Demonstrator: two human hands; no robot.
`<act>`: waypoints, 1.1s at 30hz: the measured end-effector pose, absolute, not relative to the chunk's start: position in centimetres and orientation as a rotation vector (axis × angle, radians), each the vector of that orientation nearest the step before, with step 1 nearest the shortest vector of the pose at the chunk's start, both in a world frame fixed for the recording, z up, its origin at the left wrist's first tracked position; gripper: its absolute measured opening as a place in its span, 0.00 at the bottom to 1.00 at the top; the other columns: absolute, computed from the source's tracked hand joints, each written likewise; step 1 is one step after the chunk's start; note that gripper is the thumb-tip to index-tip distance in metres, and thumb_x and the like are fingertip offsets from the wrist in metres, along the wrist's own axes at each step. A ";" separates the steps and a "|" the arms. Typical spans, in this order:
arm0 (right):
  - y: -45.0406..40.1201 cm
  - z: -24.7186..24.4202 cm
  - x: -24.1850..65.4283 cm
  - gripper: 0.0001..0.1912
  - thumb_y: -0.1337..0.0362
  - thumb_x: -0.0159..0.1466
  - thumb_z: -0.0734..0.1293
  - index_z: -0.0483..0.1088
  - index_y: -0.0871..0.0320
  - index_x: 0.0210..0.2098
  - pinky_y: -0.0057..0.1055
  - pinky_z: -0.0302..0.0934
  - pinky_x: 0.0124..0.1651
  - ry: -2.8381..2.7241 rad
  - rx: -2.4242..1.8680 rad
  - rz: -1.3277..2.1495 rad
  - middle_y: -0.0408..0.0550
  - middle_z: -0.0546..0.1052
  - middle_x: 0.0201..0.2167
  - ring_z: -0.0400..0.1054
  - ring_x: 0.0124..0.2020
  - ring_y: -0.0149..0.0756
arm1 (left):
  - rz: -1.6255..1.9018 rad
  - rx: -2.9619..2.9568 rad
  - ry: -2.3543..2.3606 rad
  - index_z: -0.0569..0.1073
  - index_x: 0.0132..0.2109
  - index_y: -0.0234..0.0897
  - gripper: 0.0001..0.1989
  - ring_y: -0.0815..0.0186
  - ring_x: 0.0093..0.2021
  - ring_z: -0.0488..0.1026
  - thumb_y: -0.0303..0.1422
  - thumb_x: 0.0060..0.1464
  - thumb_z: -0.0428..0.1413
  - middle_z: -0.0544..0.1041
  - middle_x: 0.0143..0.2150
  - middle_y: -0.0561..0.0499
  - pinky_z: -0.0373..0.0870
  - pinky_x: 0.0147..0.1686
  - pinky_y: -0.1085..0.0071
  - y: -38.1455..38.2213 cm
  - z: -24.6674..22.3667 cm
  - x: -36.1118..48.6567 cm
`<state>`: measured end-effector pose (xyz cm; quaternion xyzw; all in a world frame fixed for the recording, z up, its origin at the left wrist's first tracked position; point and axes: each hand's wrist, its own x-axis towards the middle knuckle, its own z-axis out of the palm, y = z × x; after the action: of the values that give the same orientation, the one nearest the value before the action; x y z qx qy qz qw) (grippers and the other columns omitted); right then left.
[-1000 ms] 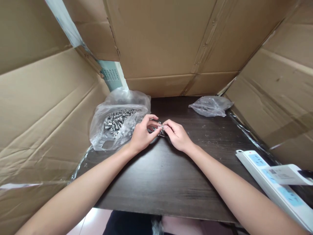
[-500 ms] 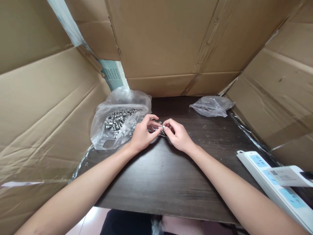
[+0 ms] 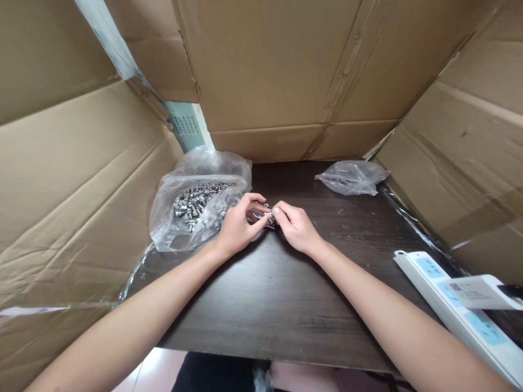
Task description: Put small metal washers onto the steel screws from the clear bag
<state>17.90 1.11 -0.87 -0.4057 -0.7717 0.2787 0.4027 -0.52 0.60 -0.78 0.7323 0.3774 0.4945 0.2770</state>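
I see left hand (image 3: 237,231) and right hand (image 3: 297,228) pinching one small metal bolt (image 3: 268,213) by fingertips, above dark tabletop (image 3: 261,294), near plastic bag (image 3: 160,220). Probably light, rigid, slick; I'd grip opposite ends.

Your right grip (image 3: 297,226) pinches a small metal piece (image 3: 268,213), your left grip (image 3: 237,226) close against it, over the counter (image 3: 253,305); left, a bag (image 3: 160,212) of metal parts; far right, another bag (image 3: 353,178); near right, a power strip (image 3: 439,296).
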 end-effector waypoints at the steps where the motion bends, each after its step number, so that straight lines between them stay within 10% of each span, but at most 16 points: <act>1: 1.1 -0.9 17.9 0.17 0.57 0.73 0.56 0.61 0.56 0.29 0.31 0.54 0.34 -1.951 -1.022 0.699 0.42 0.66 0.24 0.61 0.27 0.33 | 1.329 1.972 1.011 0.67 0.50 0.37 0.15 0.68 0.36 0.81 0.29 0.58 0.62 0.83 0.40 0.49 0.77 0.36 0.75 0.6 -0.8 -0.5; 7: 1.3 -1.2 18.0 0.03 0.64 0.68 0.60 0.62 0.56 0.37 0.31 0.57 0.36 -1.936 -0.985 0.711 0.44 0.69 0.31 0.63 0.30 0.34 | 1.312 1.950 1.042 0.67 0.50 0.37 0.15 0.67 0.36 0.81 0.29 0.58 0.62 0.83 0.40 0.49 0.78 0.36 0.74 0.6 -0.8 -0.5; 11: 1.3 -1.4 18.2 0.11 0.70 0.59 0.62 0.60 0.55 0.40 0.31 0.57 0.34 -1.910 -0.984 0.739 0.43 0.68 0.33 0.62 0.30 0.34 | 1.322 1.927 1.060 0.67 0.50 0.36 0.15 0.67 0.37 0.81 0.30 0.58 0.62 0.83 0.40 0.49 0.78 0.35 0.74 0.6 -0.7 -0.6; 14: 1.4 -1.3 18.1 0.01 0.67 0.65 0.61 0.62 0.55 0.38 0.33 0.57 0.37 -1.902 -1.006 0.686 0.44 0.68 0.33 0.63 0.32 0.35 | 1.332 1.936 1.030 0.68 0.50 0.36 0.15 0.67 0.37 0.81 0.29 0.58 0.62 0.83 0.40 0.48 0.78 0.35 0.74 0.7 -0.7 -0.6; 18: 1.5 -1.2 17.9 0.16 0.61 0.74 0.56 0.62 0.56 0.30 0.35 0.58 0.40 -1.952 -0.959 0.611 0.47 0.67 0.32 0.64 0.34 0.37 | 1.339 1.944 1.016 0.68 0.49 0.36 0.15 0.68 0.36 0.81 0.29 0.58 0.62 0.83 0.40 0.49 0.78 0.35 0.75 0.6 -0.8 -0.5; 25: 1.5 -1.6 18.1 0.01 0.67 0.67 0.62 0.64 0.55 0.39 0.36 0.62 0.42 -1.931 -0.940 0.633 0.50 0.68 0.42 0.64 0.37 0.36 | 1.335 1.949 1.018 0.68 0.49 0.37 0.15 0.68 0.37 0.81 0.29 0.58 0.62 0.83 0.40 0.49 0.77 0.35 0.75 0.7 -0.8 -0.6; 28: 1.4 -1.7 18.2 0.16 0.71 0.58 0.64 0.59 0.54 0.45 0.36 0.62 0.40 -1.873 -0.975 0.671 0.51 0.66 0.50 0.63 0.36 0.35 | 1.344 1.933 1.047 0.68 0.50 0.37 0.15 0.68 0.37 0.81 0.29 0.58 0.63 0.83 0.40 0.49 0.77 0.35 0.75 0.7 -0.8 -0.6; 33: 1.5 -1.5 18.2 0.03 0.65 0.67 0.60 0.63 0.54 0.42 0.39 0.62 0.45 -1.906 -1.002 0.689 0.50 0.68 0.46 0.65 0.40 0.39 | 1.360 1.940 1.033 0.68 0.50 0.37 0.15 0.69 0.37 0.81 0.29 0.58 0.63 0.83 0.40 0.50 0.77 0.36 0.76 0.7 -0.8 -0.6</act>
<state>18.23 1.52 -1.54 -0.4009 -0.7626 0.2758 0.4262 -0.61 0.74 -0.81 0.7217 0.3841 0.5060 0.2749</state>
